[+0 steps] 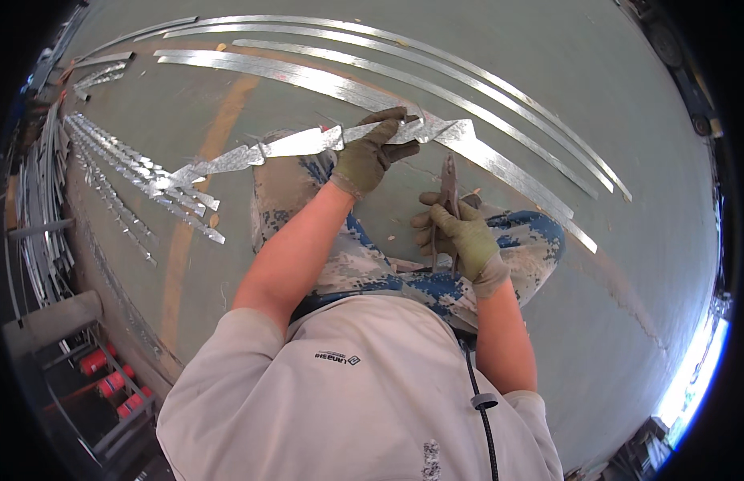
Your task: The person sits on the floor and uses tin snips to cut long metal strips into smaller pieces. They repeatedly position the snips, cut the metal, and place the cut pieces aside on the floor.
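The left hand [362, 164], fingers partly curled, held a notched metal strip [298, 143] over the left knee [272, 212], near flat strips [308, 78] on the floor [644, 256]. The right hand [469, 243] was wrapped around a plier-like tool [448, 183].

Beige short-sleeved shirt [308, 409], blue-and-tan camouflage trousers [536, 239], olive gloves [474, 247], black cord [490, 439]

The left hand [364, 163], in a green glove, holds a shiny, kinked metal strip [296, 144], while the right hand [472, 244], gloved alike, grips pliers [449, 183] pointing away from the body. Long flat strips [308, 78] lie across the gray floor [656, 160]; notched strips [115, 163] lie piled at left, and red cylinders [114, 381] sit at lower left.
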A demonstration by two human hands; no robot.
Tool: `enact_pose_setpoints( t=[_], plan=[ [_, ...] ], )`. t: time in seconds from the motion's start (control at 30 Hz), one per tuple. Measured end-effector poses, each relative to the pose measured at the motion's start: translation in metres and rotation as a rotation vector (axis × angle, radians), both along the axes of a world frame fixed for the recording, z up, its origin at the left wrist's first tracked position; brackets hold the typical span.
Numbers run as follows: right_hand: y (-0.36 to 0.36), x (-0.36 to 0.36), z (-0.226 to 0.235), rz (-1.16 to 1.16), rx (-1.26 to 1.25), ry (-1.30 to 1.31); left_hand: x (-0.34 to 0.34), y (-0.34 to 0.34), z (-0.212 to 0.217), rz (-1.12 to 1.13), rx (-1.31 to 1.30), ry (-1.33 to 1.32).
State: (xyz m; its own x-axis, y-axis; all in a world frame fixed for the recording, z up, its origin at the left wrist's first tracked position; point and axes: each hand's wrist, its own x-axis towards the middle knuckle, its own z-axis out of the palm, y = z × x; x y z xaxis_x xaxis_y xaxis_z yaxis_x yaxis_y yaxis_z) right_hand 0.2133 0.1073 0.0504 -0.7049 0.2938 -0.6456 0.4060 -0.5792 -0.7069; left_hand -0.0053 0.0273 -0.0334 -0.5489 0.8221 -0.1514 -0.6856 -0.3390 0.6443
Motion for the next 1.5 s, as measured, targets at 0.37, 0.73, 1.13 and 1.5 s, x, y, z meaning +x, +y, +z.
enact_pose_setpoints(
  t=[0.37,0.73,1.13,1.5],
  plan=[
    [-0.018,0.003,-0.014,0.036,-0.044,-0.041,-0.002,0.001,-0.003,0.001,0.014,-0.039],
    [-0.018,0.013,-0.027,-0.017,-0.039,-0.062,0.0,-0.002,0.005,0.007,-0.014,-0.085],
    [-0.006,0.015,-0.029,-0.021,0.01,0.021,-0.009,-0.026,0.062,0.079,-0.021,0.057],
    [0.033,-0.03,-0.025,0.136,0.003,0.009,-0.078,-0.229,0.141,0.786,0.2,0.027]
  ],
)
